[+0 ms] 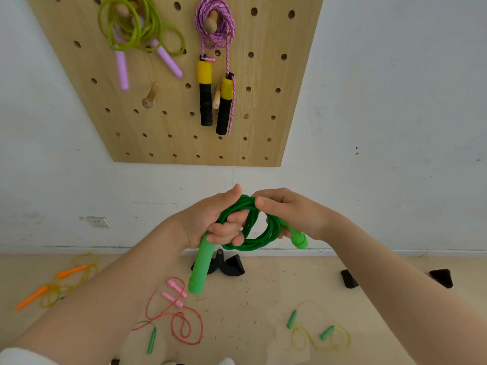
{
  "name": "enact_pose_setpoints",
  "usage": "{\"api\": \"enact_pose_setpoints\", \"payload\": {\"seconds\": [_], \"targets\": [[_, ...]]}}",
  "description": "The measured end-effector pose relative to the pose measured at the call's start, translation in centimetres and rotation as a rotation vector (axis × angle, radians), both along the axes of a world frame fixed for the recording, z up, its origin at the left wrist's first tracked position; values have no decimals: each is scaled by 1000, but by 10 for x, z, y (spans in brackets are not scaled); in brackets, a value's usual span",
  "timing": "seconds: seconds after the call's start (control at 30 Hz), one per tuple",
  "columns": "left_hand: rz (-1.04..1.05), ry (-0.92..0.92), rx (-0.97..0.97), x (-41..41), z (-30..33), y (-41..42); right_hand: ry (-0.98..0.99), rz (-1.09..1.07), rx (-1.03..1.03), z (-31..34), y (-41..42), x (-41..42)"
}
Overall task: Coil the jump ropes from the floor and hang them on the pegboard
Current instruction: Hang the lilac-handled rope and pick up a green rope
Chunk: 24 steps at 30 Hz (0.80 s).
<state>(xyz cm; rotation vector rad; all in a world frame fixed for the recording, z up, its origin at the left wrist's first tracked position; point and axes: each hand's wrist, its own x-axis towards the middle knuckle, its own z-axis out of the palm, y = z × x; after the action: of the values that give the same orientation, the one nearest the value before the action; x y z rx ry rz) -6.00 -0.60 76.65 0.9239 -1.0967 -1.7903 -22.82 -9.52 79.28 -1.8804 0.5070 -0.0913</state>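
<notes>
Already two ropes hang coiled on the pegboard (263, 101) above the hands: a lime rope with lilac handles (137, 30) and a pink braided rope with yellow-black handles (214, 30). Between the hands sits the green jump rope (253, 233), gathered into loops. The left hand (210, 222) is closed around the coil, one handle dangling below it; the right hand (287, 212) pinches the loops' top, the other handle under its palm. Below the hands, four ropes lie uncoiled on the floor (263, 299), so most work remains.
</notes>
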Motion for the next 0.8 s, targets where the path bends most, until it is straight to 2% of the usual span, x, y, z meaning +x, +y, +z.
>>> {"api": "enact_pose_setpoints", "payload": {"seconds": [0.1, 0.13, 0.2, 0.3, 0.4, 0.57, 0.63, 0.7, 0.8], "targets": [[350, -180, 59, -6, 3, -6, 60, -114, -15, -1, -2, 1], [480, -186, 87, -7, 3, -8, 79, -161, -6, -1, -3, 2], [592, -129, 94, -7, 1, -9, 73, -243, 24, -2, -5, 6], [554, -134, 21, -7, -4, -6, 26, -347, 95, -7, -8, 8], [575, -313, -40, -8, -10, -1, 64, -333, 124, -14, -7, 6], [614, -822, -137, 2, -19, 1, 286, -229, -217, -2, -17, 0], [637, -951, -156, 6, -20, 3, 336, -166, -304, 10, -22, -2], [618, -1025, -175, 7, -21, 4, 343, -142, -265, 23, -24, -2], [550, -1115, -191, 7, -22, 5, 250, -140, -15, 36, -23, 1]]}}
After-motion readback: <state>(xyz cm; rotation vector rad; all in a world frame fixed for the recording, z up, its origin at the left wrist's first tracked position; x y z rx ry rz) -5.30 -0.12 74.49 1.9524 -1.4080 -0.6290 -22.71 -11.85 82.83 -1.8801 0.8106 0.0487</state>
